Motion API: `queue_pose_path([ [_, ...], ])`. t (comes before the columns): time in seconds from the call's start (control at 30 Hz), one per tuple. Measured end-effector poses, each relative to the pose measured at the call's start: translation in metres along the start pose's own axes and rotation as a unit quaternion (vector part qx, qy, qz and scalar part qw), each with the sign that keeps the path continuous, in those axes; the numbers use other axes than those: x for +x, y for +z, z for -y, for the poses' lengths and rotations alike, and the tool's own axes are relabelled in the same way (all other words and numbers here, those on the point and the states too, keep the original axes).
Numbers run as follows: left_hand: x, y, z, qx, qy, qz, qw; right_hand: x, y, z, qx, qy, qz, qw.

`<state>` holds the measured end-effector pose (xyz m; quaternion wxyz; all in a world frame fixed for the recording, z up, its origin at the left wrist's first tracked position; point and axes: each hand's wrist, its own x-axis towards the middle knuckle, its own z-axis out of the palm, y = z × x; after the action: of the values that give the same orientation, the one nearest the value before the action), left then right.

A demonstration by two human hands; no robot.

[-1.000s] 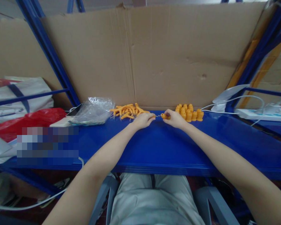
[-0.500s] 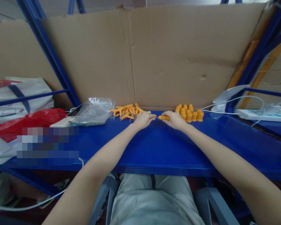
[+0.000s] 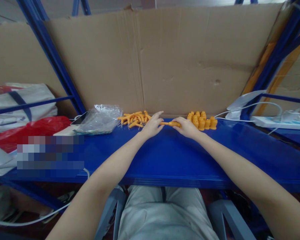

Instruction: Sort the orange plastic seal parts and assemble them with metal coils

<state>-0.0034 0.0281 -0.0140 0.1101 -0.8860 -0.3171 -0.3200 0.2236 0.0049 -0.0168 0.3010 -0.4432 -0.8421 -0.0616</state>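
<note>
My left hand (image 3: 153, 126) is around one end of an orange branched piece (image 3: 164, 123), with a finger or two stretched out and away from it. Most of that piece is hidden behind the hand. My right hand (image 3: 186, 127) is closed on a thicker orange base piece (image 3: 174, 124), whose narrow end meets the stem in line. Just left of my left hand lies a pile of orange branched pieces (image 3: 135, 117) with small metal chains (image 3: 140, 125). Beside my right hand several orange base pieces (image 3: 201, 123) stand upright in a group.
A clear plastic bag (image 3: 98, 120) lies on the blue shelf (image 3: 165, 156) at left, near a red plastic bag (image 3: 40, 128). Cardboard (image 3: 177, 60) closes off the back. White cables and a power strip (image 3: 282, 122) sit at right, beside a blue upright (image 3: 272, 63).
The gap between the two orange pieces, bridged by a chain earlier, has closed and they now meet. The fingers of my left hand have spread. My right hand has hardly moved.
</note>
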Motion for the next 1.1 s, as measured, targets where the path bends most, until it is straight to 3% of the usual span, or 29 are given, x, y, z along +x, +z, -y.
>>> queue_pose_path([
  [0.27,-0.002,-0.005,-0.006,0.004,-0.109,0.017,0.994,0.001,-0.002,0.000,0.020,-0.003,-0.021,1.000],
  [0.47,-0.001,-0.006,-0.003,0.005,-0.069,0.044,0.997,0.002,0.001,-0.003,0.047,-0.005,-0.027,0.998],
  [0.77,-0.002,-0.006,0.001,0.026,-0.077,0.062,0.995,0.003,-0.005,-0.012,0.109,-0.023,-0.039,0.993],
  [1.1,-0.001,-0.012,0.007,0.009,-0.060,0.041,0.997,0.006,-0.010,-0.017,0.298,0.115,0.003,0.948],
])
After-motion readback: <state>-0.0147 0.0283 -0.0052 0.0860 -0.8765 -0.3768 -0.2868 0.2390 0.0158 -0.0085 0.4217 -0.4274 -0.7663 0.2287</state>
